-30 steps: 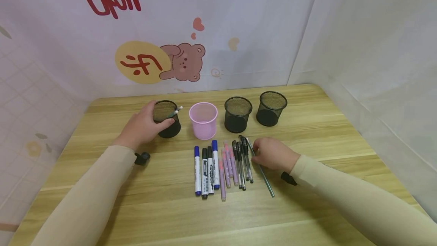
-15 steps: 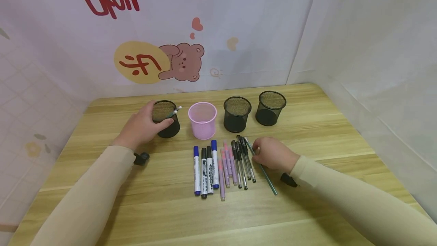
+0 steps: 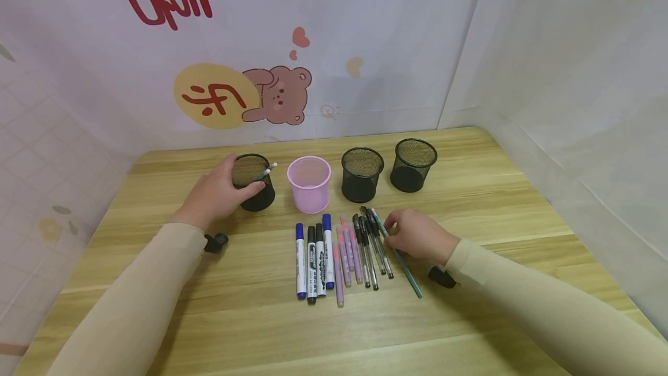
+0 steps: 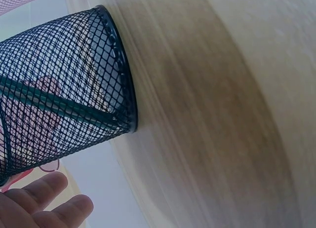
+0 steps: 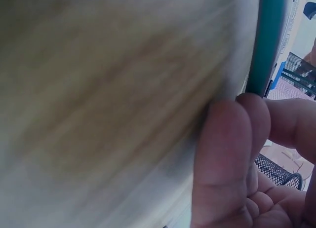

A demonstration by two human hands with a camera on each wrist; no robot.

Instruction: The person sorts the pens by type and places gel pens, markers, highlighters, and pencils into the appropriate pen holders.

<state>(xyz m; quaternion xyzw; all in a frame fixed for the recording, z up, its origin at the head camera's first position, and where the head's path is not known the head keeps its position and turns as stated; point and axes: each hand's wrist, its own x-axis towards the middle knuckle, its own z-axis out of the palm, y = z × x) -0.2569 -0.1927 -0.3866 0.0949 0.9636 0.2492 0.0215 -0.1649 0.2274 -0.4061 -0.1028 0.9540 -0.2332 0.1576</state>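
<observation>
My left hand (image 3: 214, 193) grips the leftmost black mesh pen cup (image 3: 258, 197), thumb across its front and fingers at its far side. White-tipped green pencils (image 3: 265, 173) lean out of that cup; the left wrist view shows a green pencil (image 4: 59, 103) slanting behind the mesh (image 4: 64, 65). On the right, my right hand (image 3: 420, 234) pinches a green pencil (image 3: 409, 275) lying at a slant on the table. Seen from the right wrist, thumb and fingertips meet at the pencil (image 5: 267, 45). Left of it lie several black-capped gel pens (image 3: 371, 248).
A pink mesh cup (image 3: 311, 190) and two more black mesh cups, one in the middle (image 3: 362, 181) and one at right (image 3: 412, 170), stand along the back. Blue and black whiteboard markers (image 3: 313, 263) and pink-purple highlighters (image 3: 347, 254) lie centrally on the wooden table (image 3: 250, 318).
The lower end of the pencil in my right hand has swung slightly right and away. Nearby gel pens have shifted a little. My left hand stays on the cup.
</observation>
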